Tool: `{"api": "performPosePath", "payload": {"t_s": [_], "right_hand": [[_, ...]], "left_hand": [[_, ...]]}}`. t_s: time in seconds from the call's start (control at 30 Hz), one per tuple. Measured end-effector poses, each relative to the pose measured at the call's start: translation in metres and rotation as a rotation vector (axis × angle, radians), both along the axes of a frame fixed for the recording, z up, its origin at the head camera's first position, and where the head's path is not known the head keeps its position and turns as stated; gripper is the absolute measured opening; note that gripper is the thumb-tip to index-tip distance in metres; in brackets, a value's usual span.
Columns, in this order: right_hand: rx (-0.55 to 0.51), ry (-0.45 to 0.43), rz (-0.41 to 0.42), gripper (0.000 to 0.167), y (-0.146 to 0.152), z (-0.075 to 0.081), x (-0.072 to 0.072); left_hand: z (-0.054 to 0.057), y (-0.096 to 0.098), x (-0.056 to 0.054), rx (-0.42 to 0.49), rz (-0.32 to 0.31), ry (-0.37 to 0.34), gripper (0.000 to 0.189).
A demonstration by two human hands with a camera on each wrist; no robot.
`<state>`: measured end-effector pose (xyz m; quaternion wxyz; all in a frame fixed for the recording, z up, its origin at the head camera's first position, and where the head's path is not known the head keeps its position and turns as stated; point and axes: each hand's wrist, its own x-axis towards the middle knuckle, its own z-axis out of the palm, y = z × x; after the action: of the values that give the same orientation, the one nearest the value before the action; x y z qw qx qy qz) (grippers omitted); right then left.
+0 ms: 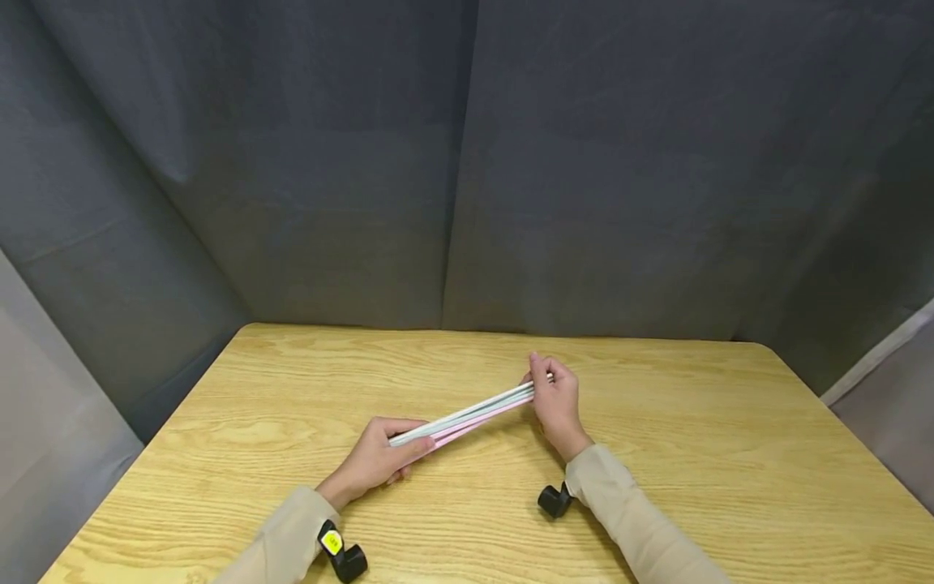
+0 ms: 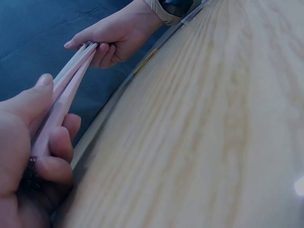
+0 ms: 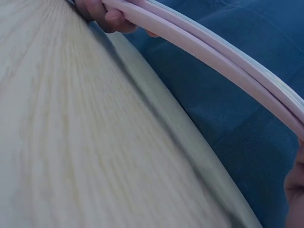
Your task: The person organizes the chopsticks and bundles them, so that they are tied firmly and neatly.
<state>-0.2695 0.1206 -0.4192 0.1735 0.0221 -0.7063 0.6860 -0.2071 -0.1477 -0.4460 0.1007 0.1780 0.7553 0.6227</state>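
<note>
A bundle of long, slender sticks in white, pale green and pink spans my two hands, held above the table. My left hand grips its lower left end, thumb along the top. At the higher right end, my right hand pinches the sticks together, their narrow tips just showing past the fingers. In the left wrist view the pink sticks spread slightly apart between the hands; a dark patterned patch shows inside my left palm. Across the right wrist view the sticks look bowed. My fingers hide both ends partly.
A wood-grain table with rounded far corners lies below the hands. Dark grey curtains hang behind its far edge. Black wrist-worn devices sit at both beige sleeves.
</note>
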Motion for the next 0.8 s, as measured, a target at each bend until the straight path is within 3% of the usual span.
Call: {"api": "performPosePath", "payload": {"t_s": [0.27,0.5,0.73,0.8], "right_hand": [[-0.039,0.001,0.018,0.045,0.002,-0.012,-0.009],[-0.064,-0.045,0.051,0.044,0.003,-0.01,-0.008],[-0.361,-0.088,0.381,0.051,0.015,-0.014,-0.015],[-0.391,-0.079,0.465,0.056,0.02,-0.017,-0.016]], "left_hand": [[0.002,0.004,0.0,-0.113,-0.025,0.008,0.041],[0.0,0.002,0.002,-0.124,-0.026,0.038,0.036],[-0.003,0.002,0.0,-0.086,0.026,0.054,0.031],[-0.005,0.002,-0.001,-0.076,0.033,0.059,0.031]]}}
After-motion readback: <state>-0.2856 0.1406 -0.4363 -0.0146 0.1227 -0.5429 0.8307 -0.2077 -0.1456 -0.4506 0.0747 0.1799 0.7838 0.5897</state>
